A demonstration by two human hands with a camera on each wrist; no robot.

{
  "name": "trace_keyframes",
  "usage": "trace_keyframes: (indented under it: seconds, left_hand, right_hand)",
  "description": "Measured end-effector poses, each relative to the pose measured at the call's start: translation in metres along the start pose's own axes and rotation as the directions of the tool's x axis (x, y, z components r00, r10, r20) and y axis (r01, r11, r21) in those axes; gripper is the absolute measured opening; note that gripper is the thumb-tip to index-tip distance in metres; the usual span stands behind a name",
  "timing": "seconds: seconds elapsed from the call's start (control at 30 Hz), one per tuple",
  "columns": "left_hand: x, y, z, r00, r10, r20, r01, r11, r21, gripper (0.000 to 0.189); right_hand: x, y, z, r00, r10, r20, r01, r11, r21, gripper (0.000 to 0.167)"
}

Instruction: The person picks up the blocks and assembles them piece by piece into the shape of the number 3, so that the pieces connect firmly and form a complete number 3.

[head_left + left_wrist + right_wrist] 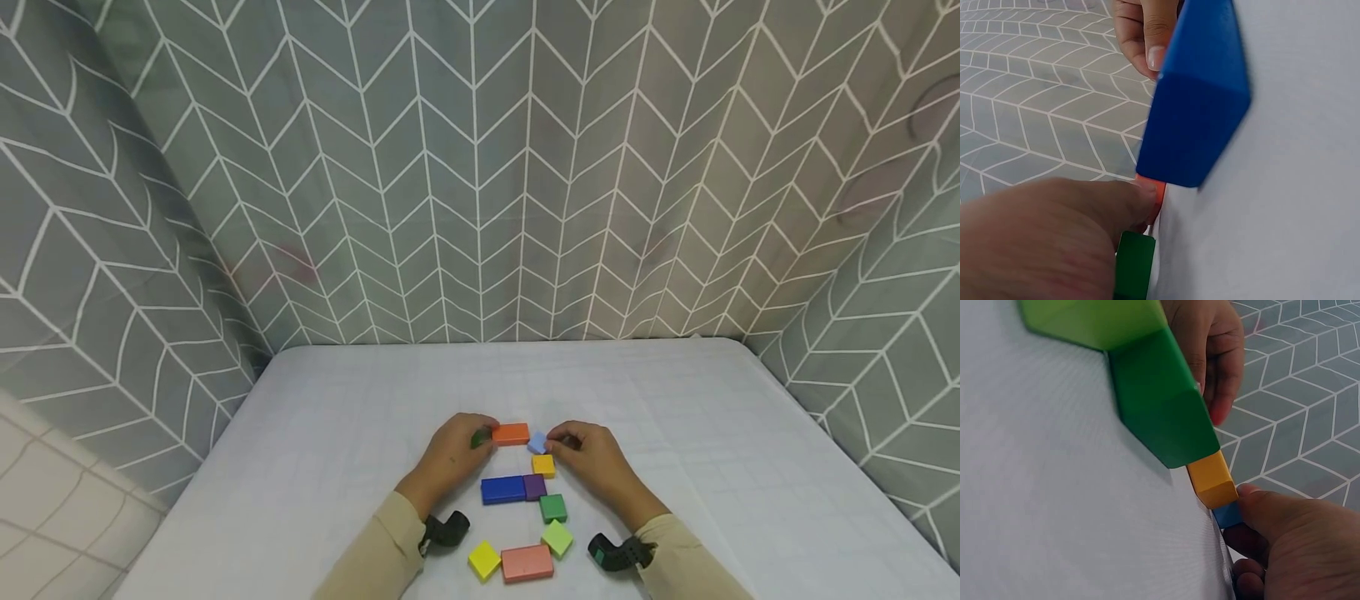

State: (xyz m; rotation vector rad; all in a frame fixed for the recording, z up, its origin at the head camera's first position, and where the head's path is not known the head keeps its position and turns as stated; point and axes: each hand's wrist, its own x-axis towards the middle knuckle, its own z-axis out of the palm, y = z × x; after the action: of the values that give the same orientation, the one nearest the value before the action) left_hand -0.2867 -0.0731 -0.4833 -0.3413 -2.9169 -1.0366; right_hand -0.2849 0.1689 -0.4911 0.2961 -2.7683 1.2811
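My left hand grips the left end of an orange rectangular block with thumb and finger. A dark green block sits beside that thumb, partly hidden by the hand. My right hand pinches a small light blue block at the orange block's right end. Just nearer stands a yellow-orange block, close to the light blue one. In the right wrist view, the right thumb and fingers meet at the blue block.
Nearer on the white table lie a blue block, a purple block, a green block, a lime block, a pink block and a yellow block. A patterned curtain stands behind.
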Motion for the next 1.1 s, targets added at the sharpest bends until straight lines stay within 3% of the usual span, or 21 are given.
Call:
trace_keyframes:
  seconds: [0.27,0.43,0.57,0.73,1.1]
  left_hand:
    - [-0.003,-0.005,0.0,0.999,-0.044,-0.006,0.043,0.998,-0.04,0.057]
    - [-0.012,-0.021,-0.007,0.999,-0.008,-0.048,0.006,0.999,-0.033,0.052]
    - [-0.017,-0.028,-0.012,0.999,0.011,-0.044,-0.013,0.999,-0.053,0.05]
    - [-0.018,-0.028,-0.015,1.0,-0.017,-0.026,0.015,0.998,-0.065,0.042]
    - [-0.012,-0.027,-0.021,0.998,0.047,-0.045,-0.048,0.999,-0.016,0.035]
  right_hand:
    - [-0.002,-0.001,-0.003,1.0,0.015,0.005,-0.015,1.0,-0.001,0.007]
    - [-0.003,0.0,-0.002,1.0,0.026,0.015,-0.026,1.0,-0.009,0.007]
    - [-0.004,0.002,-0.001,0.999,0.045,0.013,-0.045,0.999,-0.008,0.007]
    - [-0.004,0.001,-0.001,0.999,0.048,0.022,-0.048,0.999,-0.003,0.007]
    - [-0.001,-0.003,-0.001,1.0,0.029,0.009,-0.029,1.0,-0.003,0.008]
